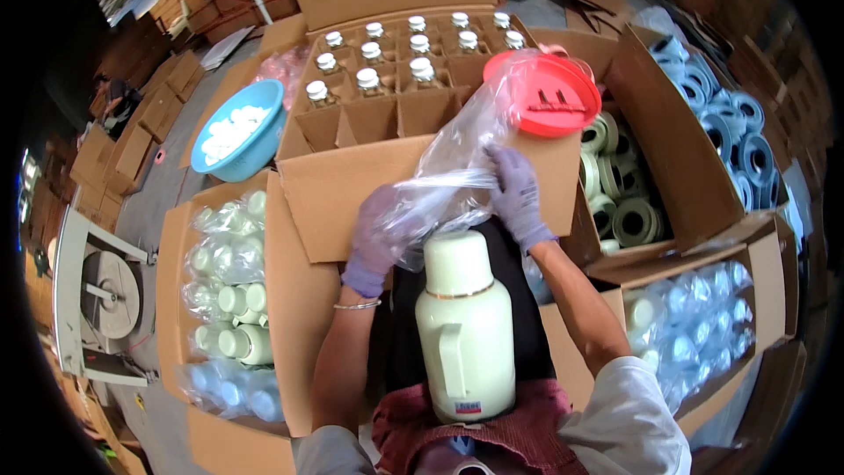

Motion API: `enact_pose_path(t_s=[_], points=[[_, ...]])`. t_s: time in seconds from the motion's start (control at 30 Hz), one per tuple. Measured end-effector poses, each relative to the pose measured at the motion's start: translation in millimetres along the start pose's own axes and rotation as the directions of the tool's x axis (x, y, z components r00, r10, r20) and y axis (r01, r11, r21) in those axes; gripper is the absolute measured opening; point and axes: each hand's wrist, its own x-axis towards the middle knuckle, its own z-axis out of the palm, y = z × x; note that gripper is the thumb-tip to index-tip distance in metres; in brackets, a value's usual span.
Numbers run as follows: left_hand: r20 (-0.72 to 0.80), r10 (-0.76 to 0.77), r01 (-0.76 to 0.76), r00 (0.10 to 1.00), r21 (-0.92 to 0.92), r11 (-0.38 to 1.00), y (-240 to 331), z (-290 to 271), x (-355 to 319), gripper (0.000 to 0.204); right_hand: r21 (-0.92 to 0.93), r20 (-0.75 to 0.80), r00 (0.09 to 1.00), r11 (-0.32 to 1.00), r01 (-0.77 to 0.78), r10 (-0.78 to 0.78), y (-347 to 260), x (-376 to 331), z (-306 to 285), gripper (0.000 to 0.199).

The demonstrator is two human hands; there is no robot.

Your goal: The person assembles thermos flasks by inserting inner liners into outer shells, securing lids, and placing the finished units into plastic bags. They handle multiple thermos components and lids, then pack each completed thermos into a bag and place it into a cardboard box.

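Observation:
A clear plastic bag (466,145) stretches between my two gloved hands in front of the divided carton. My left hand (376,233), in a pale purple glove, is closed on the bag's near left part; the film partly covers its fingers. At the bag's right edge, my right hand (517,193) pinches the film. Just below the bag, a pale green thermos flask (464,334) stands on my lap, leaning toward me, its cup lid on and its handle facing up. Neither hand touches the flask.
Ahead, a divided carton (352,189) holds several white-capped bottles (368,81). A red plastic basin (567,88) sits on its right corner. A blue basin (279,119) with white pieces stands left. Side cartons hold bagged flasks (237,251), green rings (633,220) and blue parts (756,154).

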Motion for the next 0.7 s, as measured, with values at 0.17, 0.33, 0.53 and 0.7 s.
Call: enact_pose_path(t_s=[0.17, 0.33, 0.53, 0.7], points=[[0.275, -0.452, 0.479, 0.849, -0.037, 0.877, 12, -57, -126, 0.028, 0.120, -0.242, 0.950, 0.978, -0.172, 0.197, -46, -86, -33, 0.051], [0.355, -0.611, 0.650, 0.707, 0.012, 0.760, 77, -97, -164, 0.030, 0.028, -0.204, 0.968, 0.989, -0.144, 0.147, -85, -199, -50, 0.023], [0.477, -0.707, 0.826, 0.522, -0.073, 0.559, 143, -116, -131, 0.033, 0.054, 0.116, 0.972, 0.978, 0.201, -0.206, -113, -326, -130, 0.020], [0.533, -0.790, 0.938, 0.305, -0.026, 0.344, 192, -76, -60, 0.038, 0.118, 0.363, 0.927, 0.991, 0.058, -0.098, -115, -349, -214, 0.022]])
